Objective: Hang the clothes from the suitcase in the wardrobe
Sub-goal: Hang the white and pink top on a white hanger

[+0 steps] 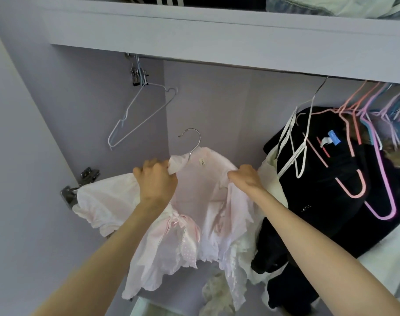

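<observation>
Lilac wardrobe [217, 106] walls frame 1 empty white wire hanger [135, 115] on the rail [240, 67] at the left. Below and to its right, a pale pink blouse [194, 192] sits on a hanger whose metal hook [193, 139] points up, clear of the rail. The left hand [154, 180] grips the blouse's left shoulder with curled fingers; the right hand [244, 177] pinches the right shoulder. Farther right, dark clothes [326, 179] hang among white, pink and purple hangers [358, 160].
</observation>
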{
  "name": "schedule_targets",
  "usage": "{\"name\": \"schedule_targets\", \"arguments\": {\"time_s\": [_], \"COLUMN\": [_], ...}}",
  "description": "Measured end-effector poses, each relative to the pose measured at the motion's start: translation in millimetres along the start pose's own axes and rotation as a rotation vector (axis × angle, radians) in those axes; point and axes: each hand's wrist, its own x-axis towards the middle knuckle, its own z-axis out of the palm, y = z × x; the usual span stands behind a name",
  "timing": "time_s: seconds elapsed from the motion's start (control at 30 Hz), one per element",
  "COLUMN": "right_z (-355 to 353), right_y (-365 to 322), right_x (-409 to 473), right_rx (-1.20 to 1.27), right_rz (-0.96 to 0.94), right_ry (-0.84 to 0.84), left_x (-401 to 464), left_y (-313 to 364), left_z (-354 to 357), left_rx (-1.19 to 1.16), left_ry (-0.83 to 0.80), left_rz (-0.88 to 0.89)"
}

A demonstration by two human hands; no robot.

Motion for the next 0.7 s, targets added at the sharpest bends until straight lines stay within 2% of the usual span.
{"name": "schedule_targets", "arguments": {"time_s": [0.07, 0.13, 0.2, 0.27, 0.3, 0.33, 0.4, 0.43, 0.5, 0.53, 0.6, 0.7], "right_z": [-1, 2, 9, 11, 10, 8, 1, -2, -3, -2, 4, 6], "right_y": [-9, -12, -8, -4, -2, -1, 1, 2, 2, 0, 0, -2], "right_x": [-8, -13, -18, -24, -25, -23, -14, -11, -6, -7, -10, -12], "right_rx": [-0.060, -0.305, -0.424, -0.183, -0.038, 0.050, -0.090, -0.223, -0.393, -0.403, -0.309, -0.182], "right_rz": [-0.095, -0.250, -0.331, -0.295, -0.302, -0.340, -0.456, -0.508, -0.543, -0.546, -0.540, -0.558], "right_ry": [0.003, -0.062, -0.298, -0.524, -0.515, -0.416, -0.128, -0.068, -0.112, -0.149, -0.157, -0.022], "left_x": [-1, 2, 8, 12, 13, 14, 14, 15, 15, 15, 15, 22], "left_y": [-2, -8, -15, -22, -25, -27, -29, -29, -26, -23, -19, -22], "left_z": [5, 5, 0, -5, -6, -8, -12, -13, -18, -20, -23, -33], "left_rx": [0.010, -0.003, -0.060, -0.114, -0.137, -0.170, -0.263, -0.309, -0.395, -0.443, -0.525, -0.511], "left_ry": [-0.019, -0.041, -0.065, -0.095, -0.106, -0.117, -0.130, -0.131, -0.133, -0.138, -0.150, -0.110], "left_rz": [0.005, -0.029, -0.102, -0.141, -0.142, -0.143, -0.140, -0.136, -0.132, -0.132, -0.125, -0.112]}}
